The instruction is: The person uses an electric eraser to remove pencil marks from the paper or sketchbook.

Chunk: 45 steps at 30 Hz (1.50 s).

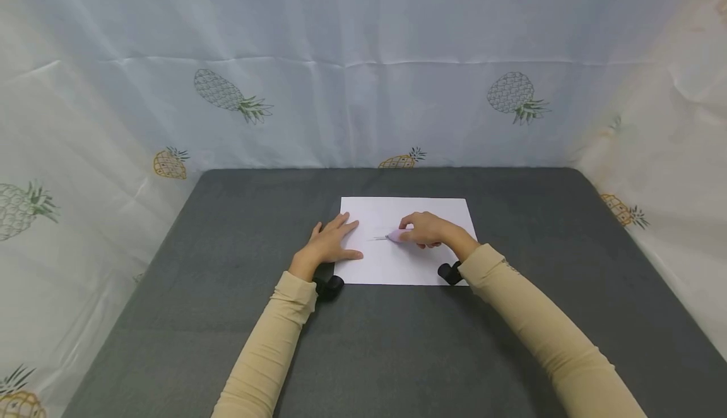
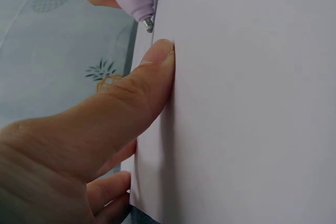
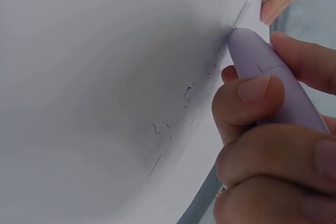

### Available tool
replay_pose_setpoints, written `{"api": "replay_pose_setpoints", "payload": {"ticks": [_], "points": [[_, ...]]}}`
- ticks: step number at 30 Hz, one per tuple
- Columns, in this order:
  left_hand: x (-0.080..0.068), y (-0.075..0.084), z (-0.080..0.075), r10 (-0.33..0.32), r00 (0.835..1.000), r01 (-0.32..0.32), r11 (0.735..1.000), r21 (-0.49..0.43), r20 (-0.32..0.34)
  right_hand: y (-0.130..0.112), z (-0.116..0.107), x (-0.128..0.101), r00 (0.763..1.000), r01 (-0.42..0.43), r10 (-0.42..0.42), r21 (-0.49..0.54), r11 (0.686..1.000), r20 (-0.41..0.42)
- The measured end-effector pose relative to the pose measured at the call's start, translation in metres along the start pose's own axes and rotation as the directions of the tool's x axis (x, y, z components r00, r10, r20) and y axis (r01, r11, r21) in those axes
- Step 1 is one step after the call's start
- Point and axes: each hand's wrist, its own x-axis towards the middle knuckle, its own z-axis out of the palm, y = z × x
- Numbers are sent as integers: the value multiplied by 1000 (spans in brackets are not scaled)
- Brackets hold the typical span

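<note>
A dark grey table [image 1: 227,317] fills the lower part of the head view, walled on three sides by a pale cloth printed with pineapples [image 1: 363,89]. Near its middle lies a white sheet of paper [image 1: 420,213], flat, with its long edges running left to right. A faint grey line [image 1: 377,238] marks the sheet just left of the pen tip, and the right wrist view shows small dark eraser crumbs [image 3: 185,92] scattered on the paper below the tip.

The left hand [image 1: 330,242] lies flat on the sheet's left edge, fingers spread and straight, the thumb [image 2: 152,72] pressed down on the paper close to the pen tip. The right hand [image 1: 427,230] rests on the middle of the sheet, its fingers [image 3: 252,98] curled round a pale lilac pen-shaped eraser [image 3: 273,77], pinching it between thumb and forefinger. The eraser slants down to the left, and its narrow tip touches the paper at the end of the grey line, between the two hands.

Both arms wear beige sleeves [image 1: 267,355]. A small black camera mount sits under each wrist, left [image 1: 329,286] and right [image 1: 450,273], both at the sheet's near edge.
</note>
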Motion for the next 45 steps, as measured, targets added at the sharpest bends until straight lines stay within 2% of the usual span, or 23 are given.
{"api": "replay_pose_setpoints", "payload": {"ticks": [11,27,39,45], "points": [[2,3,1,-9,1000,9,1000,3,10,7,0,-11,998,-30,30,2,1000,56],[4,3,1,-20,1000,20,1000,2,6,1,1,0,1000,-25,25,8,1000,6],[4,1,2,-10,1000,9,1000,9,4,6,3,-12,999,-31,31,6,999,35],[5,-3,3,-8,1000,8,1000,-20,7,1,2,-10,1000,-23,23,0,1000,14]]}}
